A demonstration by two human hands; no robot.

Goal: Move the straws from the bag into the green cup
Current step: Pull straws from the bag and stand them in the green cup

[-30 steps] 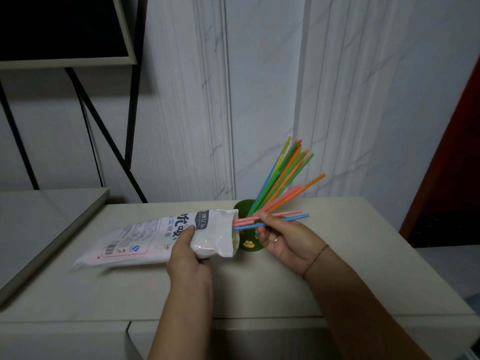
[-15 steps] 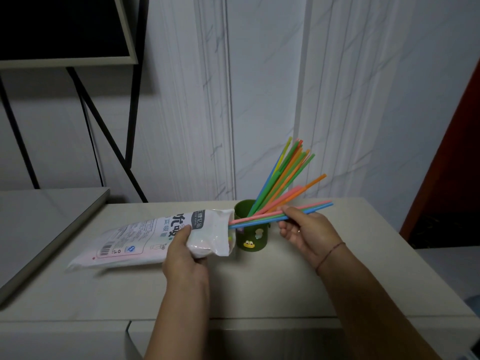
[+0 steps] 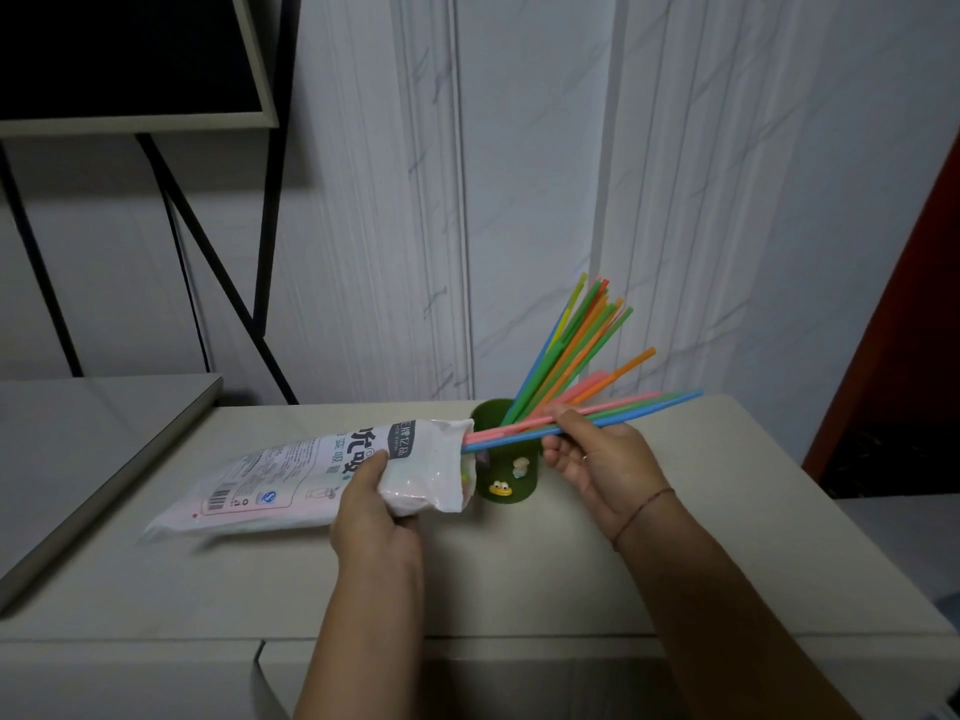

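At the far left there is a lower grey surface, and above it a dark panel with a pale frame stands on thin black legs against the white wall. The beige table fills the middle of the view.

On the table lies the white plastic bag, with its closed end at the left and its open mouth pointing to the right. The closed end rests on the table, and the mouth end is lifted a little. The left hand is closed around the bag near the mouth, with the thumb on top over the printed label.

Out of the mouth come a few straws, pink, green and blue, nearly flat and pointing right. Their left ends are just at the opening of the bag. The right hand pinches these straws between thumb and fingers, near their middle, and a thin cord is around its wrist.

Behind these straws, just beside the mouth of the bag, the green cup stands upright on the table, with small figures on its front. Inside it a bundle of coloured straws leans up and to the right. At the right edge a dark red panel is visible.
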